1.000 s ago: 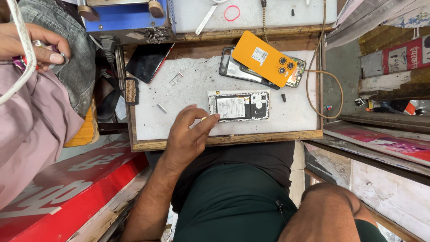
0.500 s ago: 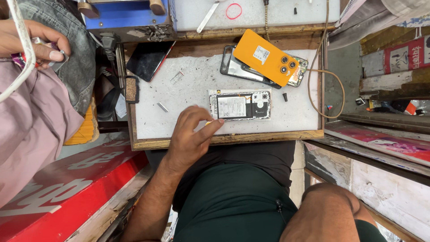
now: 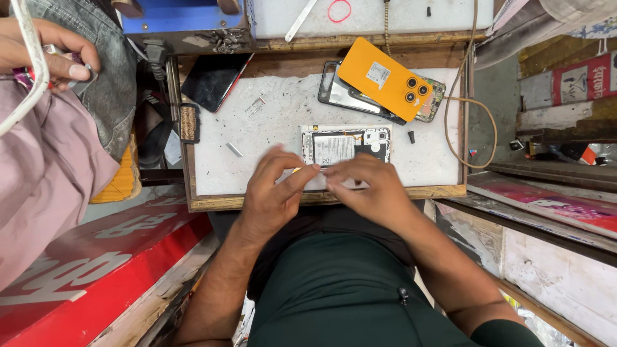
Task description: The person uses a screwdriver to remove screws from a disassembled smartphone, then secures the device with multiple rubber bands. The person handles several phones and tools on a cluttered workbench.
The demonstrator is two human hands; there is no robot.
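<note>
Near the front edge of the white, scuffed work board (image 3: 276,128) with its wooden frame lies the opened smartphone with its back cover off, battery and circuit boards showing (image 3: 346,145) — flat, its long axis running left to right across the board. Both hands sit on its near side, so the phone lies just beyond the fingertips, away from the body. The left hand (image 3: 273,193) comes in from the left with its fingers (image 3: 301,177) stretched toward the phone's lower-left corner; a small yellow thing shows under them, too hidden to name. The right hand (image 3: 373,189) rests palm down along the phone's near edge, fingers bent and drawn together, reaching leftward to meet the left hand's tips. Whether either hand actually pinches something I cannot tell — the fingers cover the spot. The right hand overlaps the phone's lower edge and looks the closer of the two. Farther back and to the right, an orange phone back cover with camera rings (image 3: 384,77) lies tilted over a dark phone frame (image 3: 334,96).
</note>
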